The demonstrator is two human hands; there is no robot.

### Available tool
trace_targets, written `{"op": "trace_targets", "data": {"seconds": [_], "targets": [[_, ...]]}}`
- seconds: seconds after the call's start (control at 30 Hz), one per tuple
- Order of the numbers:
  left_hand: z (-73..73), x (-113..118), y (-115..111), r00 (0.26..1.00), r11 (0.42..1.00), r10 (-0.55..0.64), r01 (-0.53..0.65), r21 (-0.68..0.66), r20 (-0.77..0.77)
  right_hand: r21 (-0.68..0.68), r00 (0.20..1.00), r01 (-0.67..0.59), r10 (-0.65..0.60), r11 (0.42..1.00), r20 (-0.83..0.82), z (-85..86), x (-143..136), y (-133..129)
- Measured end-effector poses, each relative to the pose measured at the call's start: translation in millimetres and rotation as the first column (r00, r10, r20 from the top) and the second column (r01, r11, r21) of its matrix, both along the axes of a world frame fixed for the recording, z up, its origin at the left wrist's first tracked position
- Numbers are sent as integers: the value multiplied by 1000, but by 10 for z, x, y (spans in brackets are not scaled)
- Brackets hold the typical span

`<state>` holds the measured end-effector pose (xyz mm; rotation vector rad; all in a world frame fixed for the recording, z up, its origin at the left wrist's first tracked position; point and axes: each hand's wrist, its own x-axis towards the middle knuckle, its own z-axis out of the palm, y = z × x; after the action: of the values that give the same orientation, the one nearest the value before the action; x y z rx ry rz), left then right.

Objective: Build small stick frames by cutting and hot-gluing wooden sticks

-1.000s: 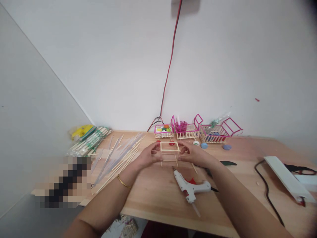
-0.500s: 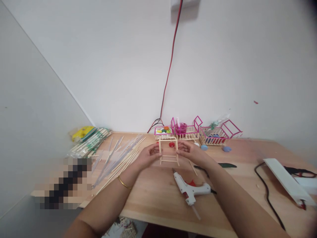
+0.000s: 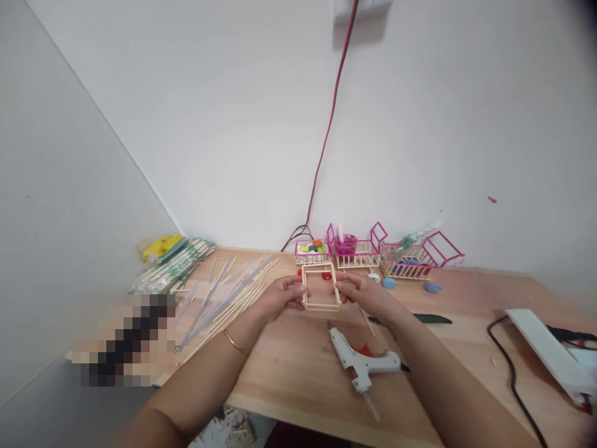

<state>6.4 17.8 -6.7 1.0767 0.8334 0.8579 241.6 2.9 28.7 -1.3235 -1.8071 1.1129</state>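
Note:
Between my two hands I hold a small frame of pale wooden sticks above the table. My left hand pinches its left side, with a gold bangle on that wrist. The fingers of my right hand are closed on its right side. Below the frame, a white hot glue gun with a red trigger lies on the table, its nozzle pointing away from me. A single loose stick rests near my right wrist.
Loose sticks and a packaged stick bundle spread across the left. Along the wall stand pink-edged stick baskets. Blue discs, a dark green blade-shaped thing and a white power strip with black cable lie rightward.
The stick frame has been tilted, so its lower sticks now sit closer together in view. Both hands still hold its sides. The camera view has shifted slightly.

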Motion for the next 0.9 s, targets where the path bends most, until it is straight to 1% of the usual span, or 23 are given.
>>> {"op": "trace_targets", "data": {"seconds": [0.17,0.23,0.3,0.4,0.47,0.53,0.67,0.9], "targets": [[-11,-18,14,1000,999,6,-7,-33,-10,-97,998,-20,15,995,-55,-81,-8,18],[-8,-31,16,1000,999,1,-2,-44,-5,-112,997,11,-18,994,-69,-132,13,49],[-4,-50,15,1000,998,-19,20,-57,14,-61,994,68,-73,996,-79,-177,47,90],[-4,-81,12,993,992,-100,105,-74,69,85,981,160,-148,983,-128,-199,91,138],[-11,-98,13,982,983,-163,170,-75,98,164,969,212,-185,963,-163,-171,98,140],[-23,-110,24,971,974,-209,218,-69,118,223,963,248,-215,943,-163,-118,87,117],[-50,-127,65,956,963,-250,262,-61,157,314,965,263,-244,912,-101,-23,57,63],[-60,-164,106,946,957,-260,279,-78,194,360,968,251,-231,898,-98,21,79,51]]}}
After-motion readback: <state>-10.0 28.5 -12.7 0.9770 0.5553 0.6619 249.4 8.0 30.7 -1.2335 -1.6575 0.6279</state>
